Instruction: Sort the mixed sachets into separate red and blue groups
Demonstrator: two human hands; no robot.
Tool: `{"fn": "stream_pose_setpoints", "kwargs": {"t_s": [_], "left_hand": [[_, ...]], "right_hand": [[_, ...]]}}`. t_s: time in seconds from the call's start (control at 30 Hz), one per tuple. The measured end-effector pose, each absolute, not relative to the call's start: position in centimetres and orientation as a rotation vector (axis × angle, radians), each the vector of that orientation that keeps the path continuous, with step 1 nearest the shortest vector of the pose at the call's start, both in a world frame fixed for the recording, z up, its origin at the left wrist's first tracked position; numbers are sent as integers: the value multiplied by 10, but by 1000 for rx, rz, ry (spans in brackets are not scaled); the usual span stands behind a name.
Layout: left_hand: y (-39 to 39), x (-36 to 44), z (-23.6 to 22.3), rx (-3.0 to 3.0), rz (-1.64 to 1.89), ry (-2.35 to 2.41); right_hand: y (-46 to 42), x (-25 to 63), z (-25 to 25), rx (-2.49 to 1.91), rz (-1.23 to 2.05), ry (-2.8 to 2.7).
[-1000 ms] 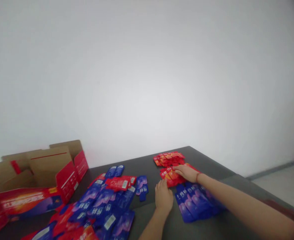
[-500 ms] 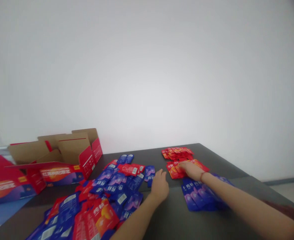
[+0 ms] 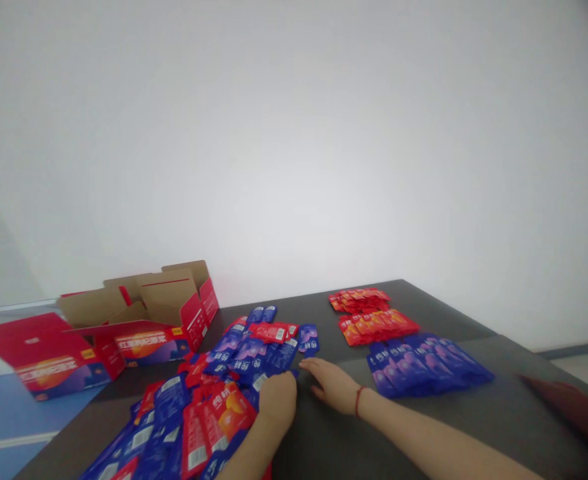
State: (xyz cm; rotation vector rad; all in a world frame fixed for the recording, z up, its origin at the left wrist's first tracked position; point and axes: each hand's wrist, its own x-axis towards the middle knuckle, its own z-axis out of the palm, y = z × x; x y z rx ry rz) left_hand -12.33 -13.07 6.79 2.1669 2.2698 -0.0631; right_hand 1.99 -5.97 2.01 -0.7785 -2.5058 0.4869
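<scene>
My left hand (image 3: 278, 399) is closed at the right edge of a mixed heap of blue and red pouches (image 3: 249, 357). A bit of blue pouch shows by its fingertips, which are mostly hidden behind the hand. Just to the right is my right hand (image 3: 333, 387), low over the dark table, fingers extended and thumb apart, holding nothing visible. A single blue pouch (image 3: 309, 339) lies flat beyond both hands. To the right, an overlapping row of blue pouches (image 3: 427, 365) lies face up, with a row of red pouches (image 3: 378, 327) behind it.
Another stack of red pouches (image 3: 358, 300) lies near the table's far edge. Open red cardboard boxes (image 3: 149, 340) stand at the left, beside a blue surface (image 3: 4, 413). A white wall (image 3: 294, 167) rises behind the dark table (image 3: 344, 447). Something dark red (image 3: 569, 410) shows at lower right.
My right hand has left the red row and moved left, close to my left hand. My left hand has moved left and nearer, to the heap's edge. The view has shifted slightly.
</scene>
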Motion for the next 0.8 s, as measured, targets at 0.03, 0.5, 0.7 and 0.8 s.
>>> {"fn": "stream_pose_setpoints", "kwargs": {"t_s": [0.03,0.5,0.7,0.8], "left_hand": [[-131,-123,69,2189,-48,2246],[-103,-133,32,1736,604,1344],[-109,-127,23,1518,673,1212],[-108,-126,21,1595,674,1236]], "right_hand": [[-63,20,20,-779,529,-2456],[-76,80,11,-997,1527,-1612],[-91,78,2,-935,1781,-1300],[-96,75,3,-908,1782,-1221]]}}
